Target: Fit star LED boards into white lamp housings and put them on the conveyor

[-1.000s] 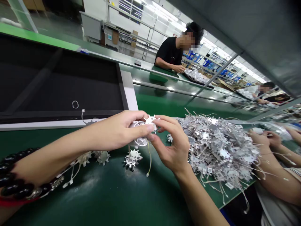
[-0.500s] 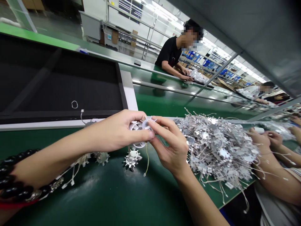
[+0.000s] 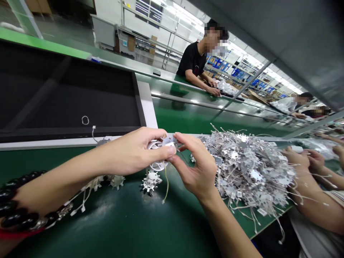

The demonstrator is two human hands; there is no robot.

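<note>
My left hand [image 3: 134, 152] is closed around a white round spoked plastic part [image 3: 158, 165]. A small silver metal plate [image 3: 168, 139] lies against that part, under my left thumb. My right hand [image 3: 197, 166] grips the plate's right edge between thumb and fingertips; part of this contact is hidden. A thin yellowish wire [image 3: 167, 182] hangs below the hands. Just beneath them, a silver toothed metal plate [image 3: 151, 181] rests on the green table [image 3: 129, 222]. More toothed plates [image 3: 116, 180] with white leads lie by my left forearm, partly covered by it.
To the right is a big heap of silver toothed plates [image 3: 249, 168] with wires. A black tray [image 3: 67, 96] with a pale edge lies at the left, holding a small clear ring [image 3: 85, 120]. A neighbour's arm [image 3: 309, 186] is beyond the heap; another person [image 3: 196, 64] works across the line.
The small metal plate has turned between my hands, and a white label-like patch on it now shows. My right index finger has lifted and spread away from the thumb. The hanging wire has swung slightly.
</note>
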